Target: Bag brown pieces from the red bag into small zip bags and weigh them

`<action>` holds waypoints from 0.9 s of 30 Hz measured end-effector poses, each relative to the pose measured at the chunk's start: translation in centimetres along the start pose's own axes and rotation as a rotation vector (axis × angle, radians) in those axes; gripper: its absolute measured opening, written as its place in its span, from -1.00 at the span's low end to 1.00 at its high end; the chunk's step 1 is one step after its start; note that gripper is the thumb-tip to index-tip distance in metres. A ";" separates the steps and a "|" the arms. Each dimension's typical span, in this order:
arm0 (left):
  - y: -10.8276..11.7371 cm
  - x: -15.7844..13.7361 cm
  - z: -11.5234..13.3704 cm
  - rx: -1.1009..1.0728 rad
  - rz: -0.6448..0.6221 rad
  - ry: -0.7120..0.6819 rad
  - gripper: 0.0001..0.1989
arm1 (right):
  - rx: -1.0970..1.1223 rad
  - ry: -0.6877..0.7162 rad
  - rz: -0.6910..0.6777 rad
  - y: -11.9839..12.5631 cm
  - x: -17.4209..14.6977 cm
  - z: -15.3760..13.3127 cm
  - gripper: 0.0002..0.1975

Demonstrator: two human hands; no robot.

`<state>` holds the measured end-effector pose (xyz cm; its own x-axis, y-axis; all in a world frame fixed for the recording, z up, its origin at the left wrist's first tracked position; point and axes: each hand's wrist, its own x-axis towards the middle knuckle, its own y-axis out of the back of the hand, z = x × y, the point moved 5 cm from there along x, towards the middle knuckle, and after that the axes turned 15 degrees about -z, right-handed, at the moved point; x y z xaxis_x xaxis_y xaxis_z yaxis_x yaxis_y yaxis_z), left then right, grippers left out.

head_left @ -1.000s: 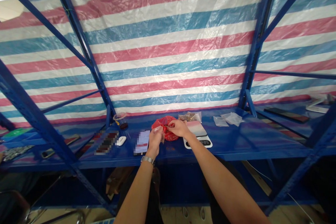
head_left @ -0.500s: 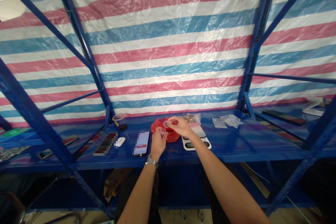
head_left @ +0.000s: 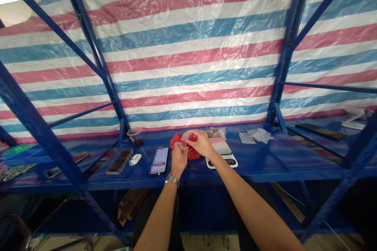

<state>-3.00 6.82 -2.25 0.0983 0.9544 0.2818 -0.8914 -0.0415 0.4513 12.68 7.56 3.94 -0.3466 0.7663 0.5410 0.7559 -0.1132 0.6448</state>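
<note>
right hand (head_left: 200, 143) pinches a small clear cup (head_left: 185, 137) over the red plastic bag (head_left: 186, 144) on the blue shelf (head_left: 265, 159), left hand (head_left: 179, 156) curled just below it (contents too small to tell), scale (head_left: 222, 152) beside.

Both forearms bare to the frame edge, no sleeves or gloves in view. Left hand (head_left: 178, 156) has a silver metal-link wristwatch (head_left: 172, 180) at the wrist; right hand (head_left: 201, 143) wears nothing, no rings visible. Dark clothing shows low between the arms, detail unclear.
</note>
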 end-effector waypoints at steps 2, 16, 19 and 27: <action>0.6 -0.1 0.0 0.007 0.063 0.081 -0.82 | -0.043 -0.078 -0.019 -0.3 -0.1 0.4 -0.82; 4.6 -1.6 3.8 0.386 0.354 0.118 -0.78 | -0.312 -0.099 -0.462 -1.4 -0.9 0.3 -0.82; 4.2 -0.2 4.0 0.456 0.325 0.051 -0.75 | -0.310 -0.056 -0.494 -1.4 -1.0 0.0 -0.81; 0.6 3.2 1.5 0.454 -0.013 0.201 -0.71 | -0.288 0.010 -0.574 -2.4 -1.1 0.1 -0.75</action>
<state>-2.51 9.42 0.20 -0.0193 0.9920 0.1250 -0.6037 -0.1112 0.7894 11.29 7.05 1.76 -0.6578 0.7499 0.0706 0.2695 0.1468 0.9518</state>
